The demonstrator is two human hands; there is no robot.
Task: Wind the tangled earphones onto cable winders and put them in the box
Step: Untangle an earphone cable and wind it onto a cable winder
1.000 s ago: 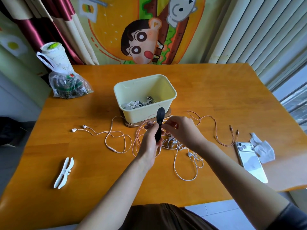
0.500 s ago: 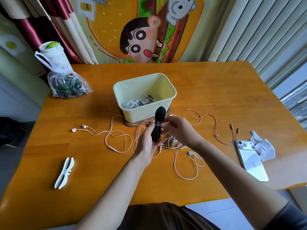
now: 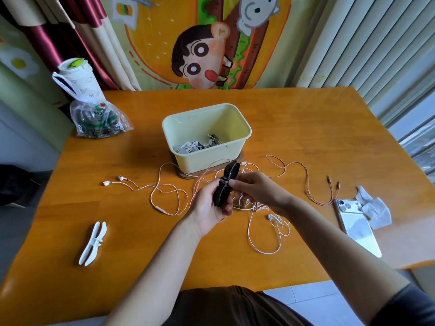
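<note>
Just near of the box, the left hand clamps its grip round a black winder while the right hand pinches a cord at its waist. Tangled earphones lie on the table beneath. Taut, side-by-side turns, with slack fed slowly, should prevent snags.

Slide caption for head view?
Left hand grips black plastic cable winder; right hand pinches thin pinkish cable at its waist.
</note>
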